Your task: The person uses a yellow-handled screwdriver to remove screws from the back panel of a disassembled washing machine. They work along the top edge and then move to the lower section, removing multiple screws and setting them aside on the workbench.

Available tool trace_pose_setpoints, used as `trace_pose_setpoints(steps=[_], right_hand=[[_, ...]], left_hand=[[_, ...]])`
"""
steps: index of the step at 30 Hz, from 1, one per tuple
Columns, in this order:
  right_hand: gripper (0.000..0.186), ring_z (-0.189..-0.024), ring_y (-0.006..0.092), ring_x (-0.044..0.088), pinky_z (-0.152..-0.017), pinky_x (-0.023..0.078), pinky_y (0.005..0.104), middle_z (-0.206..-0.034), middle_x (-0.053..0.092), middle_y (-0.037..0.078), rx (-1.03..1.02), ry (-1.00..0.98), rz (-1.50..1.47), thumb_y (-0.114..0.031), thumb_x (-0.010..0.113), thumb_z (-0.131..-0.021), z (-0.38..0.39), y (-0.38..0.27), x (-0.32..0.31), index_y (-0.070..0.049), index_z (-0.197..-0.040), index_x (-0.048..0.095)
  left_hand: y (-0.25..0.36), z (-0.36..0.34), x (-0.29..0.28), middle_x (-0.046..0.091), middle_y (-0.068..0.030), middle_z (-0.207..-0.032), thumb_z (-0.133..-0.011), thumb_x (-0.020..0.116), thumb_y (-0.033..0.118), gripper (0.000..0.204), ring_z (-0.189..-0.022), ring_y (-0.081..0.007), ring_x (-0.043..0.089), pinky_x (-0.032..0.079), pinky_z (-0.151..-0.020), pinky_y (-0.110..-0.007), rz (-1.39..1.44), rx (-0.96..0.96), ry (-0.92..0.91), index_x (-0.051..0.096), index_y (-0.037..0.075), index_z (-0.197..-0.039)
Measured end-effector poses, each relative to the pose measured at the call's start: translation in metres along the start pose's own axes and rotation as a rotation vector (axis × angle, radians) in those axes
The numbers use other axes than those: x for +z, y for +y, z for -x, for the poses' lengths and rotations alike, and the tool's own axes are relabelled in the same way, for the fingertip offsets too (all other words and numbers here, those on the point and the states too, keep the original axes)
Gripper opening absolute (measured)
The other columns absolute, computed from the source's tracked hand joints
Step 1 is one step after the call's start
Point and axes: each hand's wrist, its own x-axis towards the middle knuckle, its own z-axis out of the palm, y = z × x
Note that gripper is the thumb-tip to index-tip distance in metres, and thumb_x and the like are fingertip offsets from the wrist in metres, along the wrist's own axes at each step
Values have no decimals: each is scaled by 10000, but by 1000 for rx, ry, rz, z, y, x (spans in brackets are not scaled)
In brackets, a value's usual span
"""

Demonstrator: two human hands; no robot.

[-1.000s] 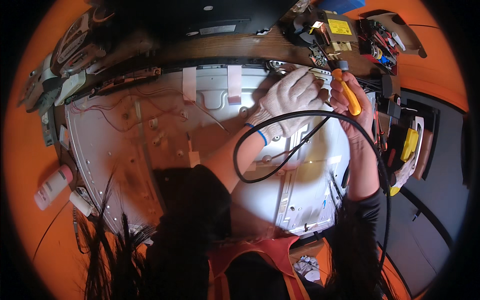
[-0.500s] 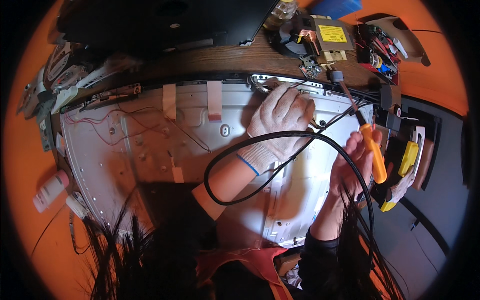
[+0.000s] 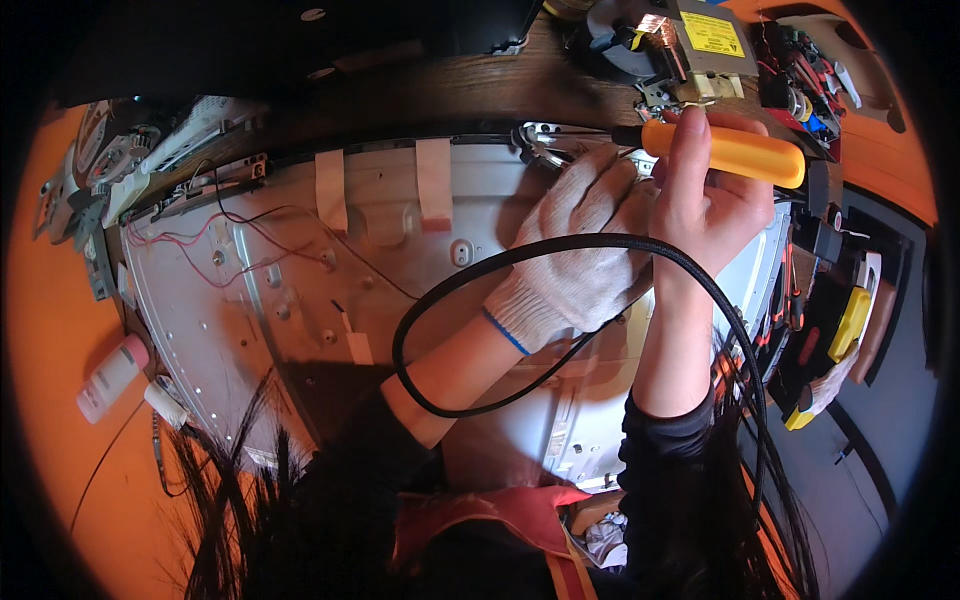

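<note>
My left hand (image 3: 575,250), in a white knit glove with blue cuff trim, curls at the upper edge of a large silver metal panel (image 3: 390,270), by a metal bracket (image 3: 535,140); what its fingertips hold is hidden. Bare, my right hand (image 3: 710,205) grips a screwdriver (image 3: 750,150) with a yellow handle, lying nearly horizontal, its shaft pointing left toward that bracket. A black cable (image 3: 560,243) loops over both forearms. Thin red and black wires (image 3: 200,240) and two pale tape strips (image 3: 432,185) lie on the panel.
Beyond the panel are a black casing (image 3: 300,45), a device (image 3: 705,40) with copper coil and yellow label, and a box of tools (image 3: 810,70). Metal parts (image 3: 120,160) crowd the back left; a pink-capped bottle (image 3: 110,380) stands left; yellow-handled items (image 3: 850,320) lie right.
Over the last half second, my right hand has risen toward the left hand, and the screwdriver has swung from steeply slanted to nearly horizontal. My gloved hand stays at the panel's upper edge.
</note>
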Motion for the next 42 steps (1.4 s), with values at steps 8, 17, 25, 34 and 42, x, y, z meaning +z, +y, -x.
trace_pose_setpoints(steps=[8,17,25,34,42], right_hand=[[202,-635,132,671,-616,495,232,-692,685,52,-51,32,-58,-188,758,-825,-2,8,13,-22,-845,644],[230,-666,143,677,-639,499,237,-734,687,62,-68,63,-19,-203,766,-821,-1,12,16,-13,-867,644],[379,-826,146,640,-740,492,240,-911,650,82,-173,-62,74,-208,808,-779,-5,11,18,-11,-1033,607],[769,-973,317,665,-849,565,393,-1150,555,216,-277,-173,-171,6,759,-778,-8,2,20,-74,-1363,265],[620,-1033,212,614,-939,474,304,-1136,595,147,-332,-36,-190,-2,825,-711,-17,-9,24,21,-1220,472]], left_hand=[[-4,2,2,531,-172,-1194,-639,769,244,564,-1203,-365,477,439,-992,-444,53,-3,-39,591,12,-1122],[-3,1,-3,529,-187,-1181,-628,729,264,543,-1199,-373,458,402,-1029,-450,55,-3,-61,626,6,-1094],[-4,3,-2,538,-186,-1234,-683,705,247,512,-1236,-354,453,401,-1034,-418,71,-35,-76,626,16,-1134],[-6,34,4,483,-173,-1307,-791,631,396,555,-1213,-346,440,342,-973,-506,-138,192,-63,566,94,-1253],[-4,32,4,554,-122,-1201,-780,607,327,449,-1197,-287,478,407,-978,-454,-32,146,-113,611,67,-1146]])
